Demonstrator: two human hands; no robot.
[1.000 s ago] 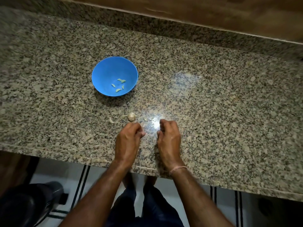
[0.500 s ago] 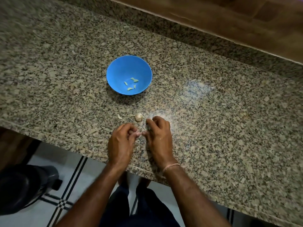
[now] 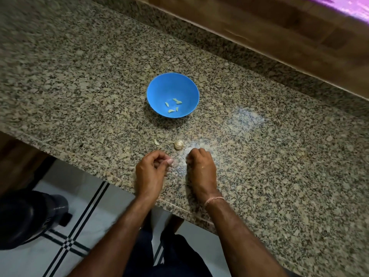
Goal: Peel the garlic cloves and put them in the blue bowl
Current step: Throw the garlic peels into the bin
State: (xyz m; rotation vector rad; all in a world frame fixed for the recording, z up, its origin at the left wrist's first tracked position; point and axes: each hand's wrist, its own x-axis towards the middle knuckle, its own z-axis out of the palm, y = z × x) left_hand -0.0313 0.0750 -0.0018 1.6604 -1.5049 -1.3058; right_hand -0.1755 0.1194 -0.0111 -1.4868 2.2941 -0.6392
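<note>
The blue bowl [image 3: 157, 92] stands on the granite counter with several peeled cloves [image 3: 173, 105] in its bottom. Nearer me lie a small garlic bulb [image 3: 178, 144] and one loose clove [image 3: 156, 141] to its left. Just in front of them, my left hand [image 3: 151, 172] has its fingers curled and pinches a small pale garlic clove against the thumb. My right hand [image 3: 200, 166] hovers a short gap to the right, knuckles up and fingers curled down toward the counter. Whatever those fingertips hold is hidden.
The granite counter [image 3: 279, 156] runs diagonally, its front edge right under my wrists. A wooden wall [image 3: 279, 33] rises behind the raised back ledge. Below the edge are a tiled floor and a black rounded object [image 3: 26, 218] at lower left. Thin skin flecks lie between my hands.
My hands met half a second ago and have now pulled apart. The view has shifted, so the bowl and garlic sit further right in the frame.
</note>
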